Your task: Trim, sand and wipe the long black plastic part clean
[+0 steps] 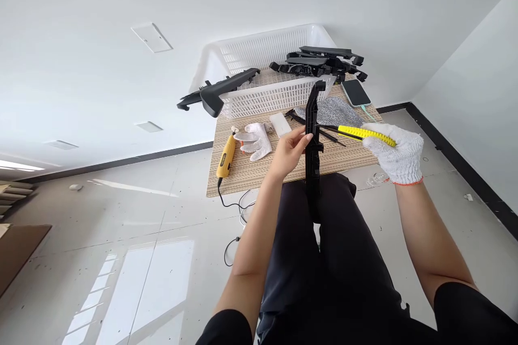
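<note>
My bare left hand (290, 150) grips a long black plastic part (313, 140) and holds it upright, its lower end resting on my lap. My right hand (399, 151) wears a white knit glove and is closed round a yellow-handled knife (364, 133), whose thin dark tip points left toward the black part. Both hands hover over the near edge of a small wooden table (259, 170).
On the table lie a yellow rotary tool (225, 157) with a cord, a spare white glove (254, 140), a white flat block (280, 124), a grey cloth (335, 112) and a phone (355, 92). A white basket (267, 97) at the back holds black parts (319, 60); another (216, 92) lies over its rim.
</note>
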The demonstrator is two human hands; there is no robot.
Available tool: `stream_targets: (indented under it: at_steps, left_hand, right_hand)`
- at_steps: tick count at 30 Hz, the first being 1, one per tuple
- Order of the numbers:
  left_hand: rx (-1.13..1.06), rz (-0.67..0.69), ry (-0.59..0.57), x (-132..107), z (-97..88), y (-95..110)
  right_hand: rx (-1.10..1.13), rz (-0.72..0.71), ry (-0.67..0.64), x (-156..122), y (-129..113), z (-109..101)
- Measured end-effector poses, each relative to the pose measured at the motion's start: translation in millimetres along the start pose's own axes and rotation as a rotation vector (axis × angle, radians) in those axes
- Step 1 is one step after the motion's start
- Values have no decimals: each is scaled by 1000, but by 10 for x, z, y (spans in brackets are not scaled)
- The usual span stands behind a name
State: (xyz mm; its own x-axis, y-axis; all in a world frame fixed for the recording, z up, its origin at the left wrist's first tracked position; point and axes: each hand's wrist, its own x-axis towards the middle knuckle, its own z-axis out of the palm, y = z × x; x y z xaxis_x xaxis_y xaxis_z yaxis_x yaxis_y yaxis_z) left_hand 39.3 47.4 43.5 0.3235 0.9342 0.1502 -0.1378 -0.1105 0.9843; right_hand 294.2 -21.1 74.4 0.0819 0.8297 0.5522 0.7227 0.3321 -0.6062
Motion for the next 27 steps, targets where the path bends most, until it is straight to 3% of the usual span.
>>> stream_targets:
  at_steps: [3,7,11,15,19,23,27]
  left_hand:
    - [-20,-65,-52,-145,26,-75]
    - [-70,-173,-86,-319,74,-204]
    - [-116,-227,-72,-409,96,-322]
    - [-109,-199,-57,-421,101,-357]
    - [-113,-181,-61,-418,105,-362]
    - [-98,-164,-62,-421,109,-373]
    - [-85,-168,-58,-418,115,-351]
  right_hand:
    - [33,-29,-31,58,-58,71]
    - [36,-42,159,120,-82,154]
    - [33,-59,-24,147,-106,133]
    - [-10,-59,46,146,-132,109]
    - [1,-55,-53,134,-137,66]
    - [-22,22,58,126,-146,0]
    - [24,33,-87,105,-181,1]
